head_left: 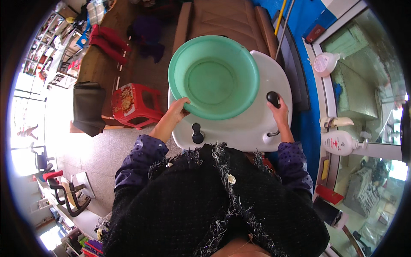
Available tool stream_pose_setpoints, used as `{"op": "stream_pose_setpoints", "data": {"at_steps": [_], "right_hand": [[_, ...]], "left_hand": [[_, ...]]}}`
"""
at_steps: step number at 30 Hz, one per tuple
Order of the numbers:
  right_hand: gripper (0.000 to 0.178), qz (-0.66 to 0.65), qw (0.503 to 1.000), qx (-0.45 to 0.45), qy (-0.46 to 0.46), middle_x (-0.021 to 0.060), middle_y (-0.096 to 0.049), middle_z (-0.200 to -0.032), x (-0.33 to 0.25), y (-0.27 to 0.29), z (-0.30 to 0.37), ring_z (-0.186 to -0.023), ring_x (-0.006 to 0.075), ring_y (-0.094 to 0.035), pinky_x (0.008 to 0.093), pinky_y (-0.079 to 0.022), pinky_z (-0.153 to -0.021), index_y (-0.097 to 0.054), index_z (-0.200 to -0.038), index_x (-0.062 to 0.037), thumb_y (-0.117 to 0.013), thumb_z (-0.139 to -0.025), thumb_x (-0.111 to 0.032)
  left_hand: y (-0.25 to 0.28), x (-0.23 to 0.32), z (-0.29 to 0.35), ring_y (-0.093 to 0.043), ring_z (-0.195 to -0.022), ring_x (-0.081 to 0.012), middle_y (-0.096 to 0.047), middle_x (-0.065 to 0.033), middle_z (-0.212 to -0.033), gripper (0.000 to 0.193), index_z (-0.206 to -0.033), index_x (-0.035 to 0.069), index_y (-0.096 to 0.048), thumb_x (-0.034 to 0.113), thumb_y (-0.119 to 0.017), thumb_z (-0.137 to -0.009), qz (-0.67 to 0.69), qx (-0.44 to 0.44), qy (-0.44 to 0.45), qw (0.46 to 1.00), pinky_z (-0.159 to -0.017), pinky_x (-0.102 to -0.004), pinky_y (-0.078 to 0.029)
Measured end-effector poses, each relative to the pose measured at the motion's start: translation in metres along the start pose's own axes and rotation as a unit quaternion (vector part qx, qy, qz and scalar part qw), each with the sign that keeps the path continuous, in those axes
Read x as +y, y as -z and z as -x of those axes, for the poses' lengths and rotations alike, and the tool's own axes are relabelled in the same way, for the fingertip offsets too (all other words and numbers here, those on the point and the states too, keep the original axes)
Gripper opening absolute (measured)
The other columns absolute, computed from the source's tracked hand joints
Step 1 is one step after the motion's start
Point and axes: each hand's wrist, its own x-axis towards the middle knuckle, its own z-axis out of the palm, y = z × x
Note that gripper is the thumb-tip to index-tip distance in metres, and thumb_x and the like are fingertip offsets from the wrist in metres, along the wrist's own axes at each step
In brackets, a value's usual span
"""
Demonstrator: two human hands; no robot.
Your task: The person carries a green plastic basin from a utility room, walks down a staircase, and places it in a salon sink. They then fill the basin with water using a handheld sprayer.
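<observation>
One green plastic basin (209,83) is apparently being positioned, left hand (176,112) pinching its rim, right hand (280,112) gripping a black spray head (272,97); steady aim seems needed next.

Probably a hair salon: white wash basin (276,79) at a brown padded recliner (220,19), white pump bottle (339,143) alongside.
</observation>
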Motion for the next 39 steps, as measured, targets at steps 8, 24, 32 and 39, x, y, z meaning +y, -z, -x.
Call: {"op": "stream_pose_setpoints", "data": {"at_steps": [8,24,32,39], "right_hand": [[0.041,-0.154,0.986,-0.061,-0.009,-0.0055,-0.045,-0.062,-0.123,0.049,0.008,-0.045,0.0011,-0.036,0.0172,-0.025,-0.038,-0.054,-0.113,-0.0028,-0.067,-0.077,-0.017],[0.042,-0.200,0.916,-0.328,-0.118,-0.0046,-0.039,-0.053,-0.154,-0.039,0.074,-0.037,0.0026,-0.032,0.0177,-0.024,-0.033,-0.047,-0.112,0.0002,-0.064,-0.078,-0.016],[0.034,-0.236,0.941,-0.217,-0.111,-0.0040,-0.037,-0.051,-0.088,0.001,0.065,-0.035,0.0044,-0.031,0.0189,-0.024,-0.031,-0.048,-0.105,-0.0031,-0.063,-0.081,-0.021],[0.028,-0.232,0.958,-0.077,-0.152,-0.0037,-0.032,-0.048,-0.019,0.034,0.066,-0.033,0.0054,-0.029,0.0210,-0.022,-0.030,-0.050,-0.101,-0.0062,-0.061,-0.082,-0.024]], "left_hand": [[0.021,-0.034,-0.060,-0.056,-0.065,-0.0206,-0.056,-0.0078,-0.082,0.025,-0.095,0.003,-0.053,0.008,-0.059,-0.071,-0.046,-0.019,0.065,0.997,-0.062,-0.0311,-0.051],[0.039,-0.110,-0.022,-0.060,-0.064,-0.0192,-0.060,-0.0071,-0.077,0.026,-0.085,0.000,-0.062,0.018,-0.067,-0.068,-0.235,-0.027,0.049,0.970,-0.058,-0.0354,-0.052],[0.018,-0.122,-0.015,-0.062,-0.076,-0.0265,-0.061,-0.0179,-0.085,0.042,-0.094,-0.003,-0.057,0.028,-0.066,-0.067,-0.335,0.144,-0.046,0.930,-0.067,-0.0386,-0.050],[0.031,-0.113,-0.023,-0.056,-0.095,-0.0335,-0.057,-0.0233,-0.099,0.050,-0.107,-0.003,-0.047,0.031,-0.062,-0.072,-0.389,0.141,-0.126,0.902,-0.082,-0.0416,-0.044]]}}
